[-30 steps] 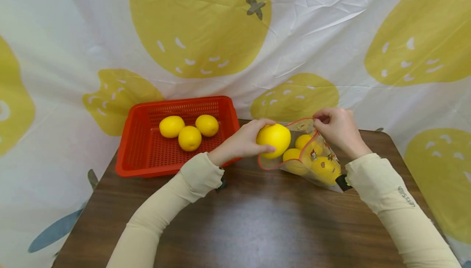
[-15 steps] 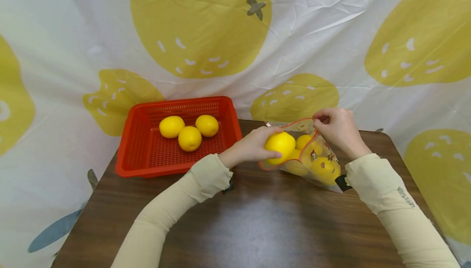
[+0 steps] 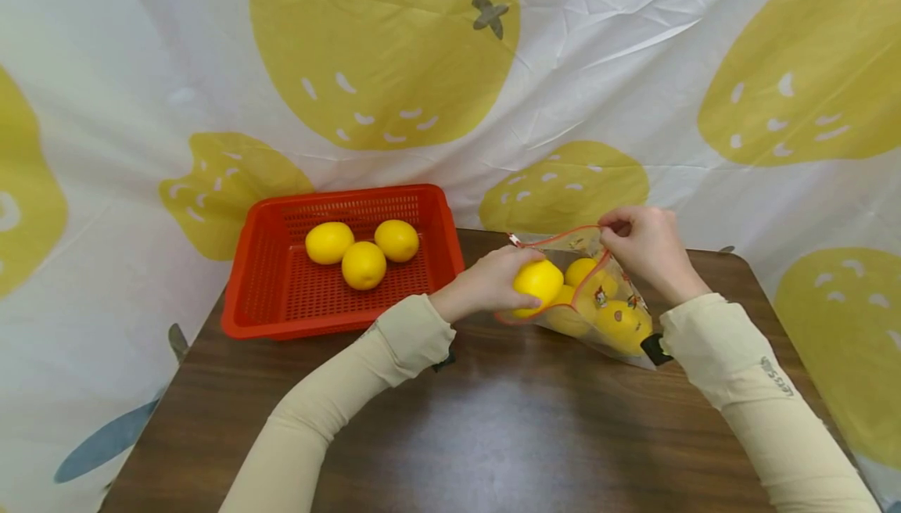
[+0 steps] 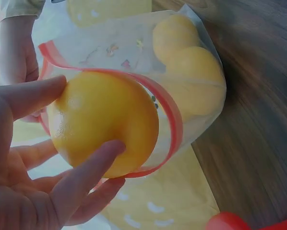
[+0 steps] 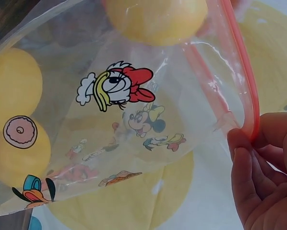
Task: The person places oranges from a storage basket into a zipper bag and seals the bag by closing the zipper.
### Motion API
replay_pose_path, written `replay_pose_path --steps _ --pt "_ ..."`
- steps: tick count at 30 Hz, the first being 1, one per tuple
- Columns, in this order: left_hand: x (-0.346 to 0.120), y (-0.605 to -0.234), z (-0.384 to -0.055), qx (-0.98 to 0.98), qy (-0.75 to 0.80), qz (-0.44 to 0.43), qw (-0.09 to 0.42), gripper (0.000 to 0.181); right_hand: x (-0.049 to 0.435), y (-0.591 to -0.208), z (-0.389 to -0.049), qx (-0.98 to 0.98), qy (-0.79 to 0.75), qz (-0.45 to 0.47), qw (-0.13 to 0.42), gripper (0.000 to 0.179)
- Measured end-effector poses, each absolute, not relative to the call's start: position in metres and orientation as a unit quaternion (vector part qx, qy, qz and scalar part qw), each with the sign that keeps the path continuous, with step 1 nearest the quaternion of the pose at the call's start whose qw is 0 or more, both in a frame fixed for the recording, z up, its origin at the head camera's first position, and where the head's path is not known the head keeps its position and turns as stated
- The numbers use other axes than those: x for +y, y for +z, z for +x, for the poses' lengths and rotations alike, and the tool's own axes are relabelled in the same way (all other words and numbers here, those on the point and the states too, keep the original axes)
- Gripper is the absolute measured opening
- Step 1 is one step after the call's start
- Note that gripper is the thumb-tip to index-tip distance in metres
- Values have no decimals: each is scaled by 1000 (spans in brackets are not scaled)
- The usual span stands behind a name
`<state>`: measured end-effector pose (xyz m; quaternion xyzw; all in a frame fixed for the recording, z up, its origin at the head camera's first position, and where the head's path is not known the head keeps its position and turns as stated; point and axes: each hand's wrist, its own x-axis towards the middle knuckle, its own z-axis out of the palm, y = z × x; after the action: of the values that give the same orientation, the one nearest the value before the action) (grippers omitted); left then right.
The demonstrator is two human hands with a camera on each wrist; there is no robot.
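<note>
My left hand holds a yellow lemon between thumb and fingers at the mouth of a clear zip bag. In the left wrist view the lemon sits within the bag's red-edged opening. A corner of that red rim is pinched by my right hand, thumb against fingers. Several lemons lie inside the bag, seen through its plastic with printed cartoon figures.
To the left stands a red plastic basket holding three lemons. Both the basket and the bag rest on a brown wooden table. A white curtain with yellow fruit prints hangs close behind the table.
My left hand has moved right and slightly down with the lemon, bringing it into the bag's opening. The right hand keeps its pinch on the rim in the same place.
</note>
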<state>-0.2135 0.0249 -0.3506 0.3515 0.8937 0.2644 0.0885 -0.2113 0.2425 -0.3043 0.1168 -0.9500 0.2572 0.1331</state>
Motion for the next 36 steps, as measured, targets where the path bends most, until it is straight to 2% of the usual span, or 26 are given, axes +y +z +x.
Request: replay_pose_path --steps 8,14,26,36 --pt "16 -348 -219 874 299 373 86 39 240 -305 -210 -950 246 135 135 16" --pt "-3 -343 -227 883 319 334 88 34 241 -303 -210 -951 252 132 123 17" --pt "-62 -347 -251 919 307 238 66 41 242 -302 -210 -952 240 138 131 16" --pt "-123 -369 -270 937 311 151 49 52 244 -300 -211 -951 233 147 141 15"
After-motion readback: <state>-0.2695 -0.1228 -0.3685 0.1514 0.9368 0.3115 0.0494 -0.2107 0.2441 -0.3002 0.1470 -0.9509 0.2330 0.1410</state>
